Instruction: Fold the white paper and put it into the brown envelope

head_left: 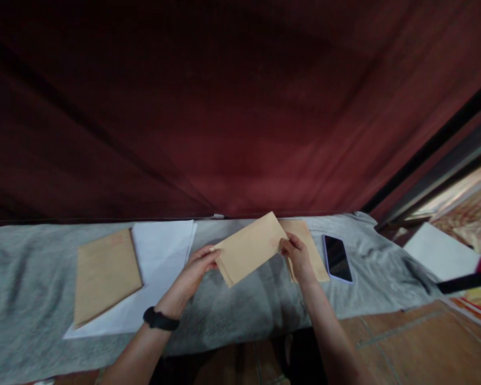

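Note:
A tan paper envelope is held up at a slant between my two hands, above the grey cloth. My left hand, with a black band on its wrist, pinches the envelope's left end. At the right end my right hand grips it near a faint reddish print. Behind my right hand lie more tan envelopes on the cloth, partly hidden; how many I cannot tell. Farther left, a stack of tan envelopes rests on white paper sheets.
A phone with a dark screen and pale purple case lies to the right on the grey cloth. Dark red fabric rises along the back edge. Beyond the right end are a white flat object and tiled floor.

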Available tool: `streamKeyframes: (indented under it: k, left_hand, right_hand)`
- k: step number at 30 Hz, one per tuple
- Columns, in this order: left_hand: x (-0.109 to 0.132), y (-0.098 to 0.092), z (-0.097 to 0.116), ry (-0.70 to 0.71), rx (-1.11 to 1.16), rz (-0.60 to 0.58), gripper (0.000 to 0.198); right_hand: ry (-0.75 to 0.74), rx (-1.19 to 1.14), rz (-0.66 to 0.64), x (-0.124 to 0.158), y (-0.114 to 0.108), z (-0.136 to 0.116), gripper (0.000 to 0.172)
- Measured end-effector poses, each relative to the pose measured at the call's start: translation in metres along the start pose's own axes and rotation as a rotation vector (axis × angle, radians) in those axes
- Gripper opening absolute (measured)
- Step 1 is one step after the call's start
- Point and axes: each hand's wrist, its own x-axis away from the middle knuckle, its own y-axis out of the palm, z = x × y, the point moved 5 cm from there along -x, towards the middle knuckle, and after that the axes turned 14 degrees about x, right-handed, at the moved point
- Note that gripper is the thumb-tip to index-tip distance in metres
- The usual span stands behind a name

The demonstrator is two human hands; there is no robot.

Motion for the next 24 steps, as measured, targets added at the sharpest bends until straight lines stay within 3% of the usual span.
streamKeyframes:
  k: [4, 9, 16, 21, 24]
  left_hand:
    - [0.003, 0.012, -0.007, -0.016, -0.266, -0.126, 0.035]
    - [0.006, 0.032, -0.030, -0.161, -0.356, -0.292, 0.039]
    - [-0.002, 0.038, -0.034, -0.051, -0.195, -0.143, 0.049]
    - [-0.002, 0.035, -0.033, 0.028, -0.104, -0.050, 0.050]
    - [-0.001, 0.035, -0.038, 0.025, -0.090, 0.005, 0.050]
  right_hand:
    - [-0.012, -0.054, 0.041, 0.000, -0.006, -0.007, 0.039]
    - [0.067, -0.270, 0.052, 0.006, 0.002, -0.008, 0.035]
    - [0.162, -0.232, -0.119, 0.017, 0.028, 0.008, 0.042]
    - [0.123, -0.045, -0.558, 0.039, 0.055, 0.015, 0.046]
    - [0.111, 0.031, -0.647, 0.047, 0.062, 0.019, 0.054]
